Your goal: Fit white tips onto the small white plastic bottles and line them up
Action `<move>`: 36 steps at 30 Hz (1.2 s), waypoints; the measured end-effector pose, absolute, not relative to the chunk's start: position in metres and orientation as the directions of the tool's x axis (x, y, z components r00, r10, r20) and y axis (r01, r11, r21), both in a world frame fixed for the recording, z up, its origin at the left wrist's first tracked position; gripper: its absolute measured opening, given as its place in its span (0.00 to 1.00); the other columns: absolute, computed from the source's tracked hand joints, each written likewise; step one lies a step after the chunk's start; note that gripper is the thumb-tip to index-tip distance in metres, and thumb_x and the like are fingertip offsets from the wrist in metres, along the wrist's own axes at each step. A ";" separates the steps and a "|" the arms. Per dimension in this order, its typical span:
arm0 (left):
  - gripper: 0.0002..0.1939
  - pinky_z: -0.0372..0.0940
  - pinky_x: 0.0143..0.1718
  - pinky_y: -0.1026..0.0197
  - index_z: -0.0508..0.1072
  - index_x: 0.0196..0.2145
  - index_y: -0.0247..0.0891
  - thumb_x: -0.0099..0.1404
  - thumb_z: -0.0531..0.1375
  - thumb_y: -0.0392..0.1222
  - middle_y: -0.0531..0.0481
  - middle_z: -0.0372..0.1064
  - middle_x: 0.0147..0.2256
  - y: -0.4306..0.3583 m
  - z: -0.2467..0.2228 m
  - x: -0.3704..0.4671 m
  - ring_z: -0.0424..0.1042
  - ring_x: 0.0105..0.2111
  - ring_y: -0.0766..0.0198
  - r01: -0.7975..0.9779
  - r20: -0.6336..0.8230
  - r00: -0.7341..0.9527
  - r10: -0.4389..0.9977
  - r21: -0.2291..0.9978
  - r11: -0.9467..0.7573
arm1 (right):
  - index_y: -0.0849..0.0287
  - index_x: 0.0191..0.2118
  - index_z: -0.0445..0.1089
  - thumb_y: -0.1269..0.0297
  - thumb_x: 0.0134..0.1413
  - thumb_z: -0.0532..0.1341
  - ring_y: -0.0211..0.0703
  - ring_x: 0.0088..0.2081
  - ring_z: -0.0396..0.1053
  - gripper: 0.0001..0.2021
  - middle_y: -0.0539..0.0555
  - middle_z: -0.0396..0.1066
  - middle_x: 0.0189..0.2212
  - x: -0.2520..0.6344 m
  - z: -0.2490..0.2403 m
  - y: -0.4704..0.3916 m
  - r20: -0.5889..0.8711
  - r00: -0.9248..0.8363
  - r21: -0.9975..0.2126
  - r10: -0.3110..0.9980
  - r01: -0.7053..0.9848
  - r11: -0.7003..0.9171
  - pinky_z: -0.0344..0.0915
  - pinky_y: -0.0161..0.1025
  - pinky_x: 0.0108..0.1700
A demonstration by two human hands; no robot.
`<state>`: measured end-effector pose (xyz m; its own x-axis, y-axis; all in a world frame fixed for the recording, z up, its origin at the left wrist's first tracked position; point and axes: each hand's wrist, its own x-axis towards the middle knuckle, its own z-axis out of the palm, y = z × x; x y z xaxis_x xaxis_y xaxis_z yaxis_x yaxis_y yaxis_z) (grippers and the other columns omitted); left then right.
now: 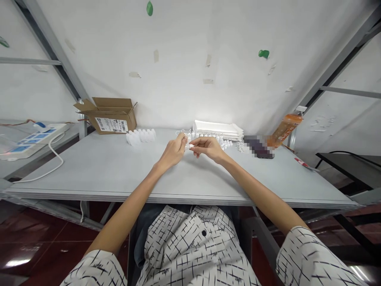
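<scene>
The left hand [175, 150] and right hand [209, 148] pinch a small white plastic piece [187, 147] near the flat grey bench [101, 167]'s back edge, seemingly working on it; the next move needs steady holding.

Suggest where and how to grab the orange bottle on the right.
Probably best around the middle of the orange bottle, at its label, coming from the near right: the slim, round body suits a wrap grip, its white cap is uppermost, and a dark object lies left of its base. Lens distortion may cause the slant; can't tell.
</scene>
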<state>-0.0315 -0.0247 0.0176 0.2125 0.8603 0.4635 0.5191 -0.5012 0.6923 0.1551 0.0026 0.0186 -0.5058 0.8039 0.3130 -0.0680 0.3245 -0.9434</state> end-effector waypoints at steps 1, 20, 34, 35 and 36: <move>0.11 0.56 0.27 0.64 0.57 0.33 0.41 0.74 0.44 0.45 0.56 0.56 0.24 -0.024 0.017 -0.032 0.59 0.23 0.67 0.529 0.472 0.204 0.858 0.684 -0.502 | 0.63 0.36 0.78 0.57 0.42 0.74 0.38 0.26 0.72 0.17 0.51 0.73 0.25 0.155 0.019 0.005 0.307 -0.518 -0.944 0.798 -0.060 0.325 0.72 0.38 0.26; 0.12 0.50 0.27 0.62 0.54 0.32 0.42 0.74 0.43 0.43 0.58 0.54 0.22 -0.027 0.013 -0.025 0.56 0.20 0.65 0.592 0.460 0.326 0.826 0.582 -0.557 | 0.60 0.33 0.67 0.42 0.51 0.66 0.35 0.19 0.68 0.23 0.47 0.67 0.22 0.150 0.004 -0.014 0.282 -0.391 -0.952 0.876 -0.002 0.305 0.68 0.35 0.24; 0.08 0.53 0.28 0.62 0.57 0.36 0.42 0.74 0.43 0.41 0.56 0.58 0.24 -0.027 0.013 -0.028 0.58 0.21 0.65 0.592 0.542 0.289 0.789 0.546 -0.592 | 0.62 0.33 0.72 0.50 0.44 0.73 0.38 0.23 0.72 0.19 0.50 0.71 0.26 0.154 0.015 -0.019 0.301 -0.413 -0.953 0.860 -0.095 0.288 0.72 0.40 0.28; 0.08 0.53 0.28 0.62 0.57 0.36 0.42 0.74 0.43 0.40 0.55 0.59 0.25 -0.027 0.013 -0.028 0.58 0.21 0.65 0.595 0.543 0.289 0.788 0.543 -0.593 | 0.62 0.33 0.72 0.49 0.45 0.72 0.38 0.22 0.71 0.20 0.50 0.71 0.25 0.154 0.014 -0.018 0.288 -0.417 -0.956 0.862 -0.076 0.282 0.71 0.39 0.27; 0.08 0.53 0.28 0.62 0.57 0.35 0.42 0.74 0.43 0.40 0.55 0.59 0.25 -0.027 0.012 -0.028 0.59 0.21 0.65 0.597 0.541 0.291 0.789 0.542 -0.592 | 0.62 0.32 0.71 0.47 0.45 0.71 0.37 0.21 0.71 0.21 0.50 0.71 0.25 0.154 0.013 -0.018 0.274 -0.423 -0.959 0.864 -0.057 0.276 0.71 0.38 0.27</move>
<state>-0.0281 -0.0270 0.0124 0.2910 0.7890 0.5411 0.5971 -0.5917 0.5417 0.1544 -0.0182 0.0134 -0.4231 0.8636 0.2740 -0.0573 0.2763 -0.9594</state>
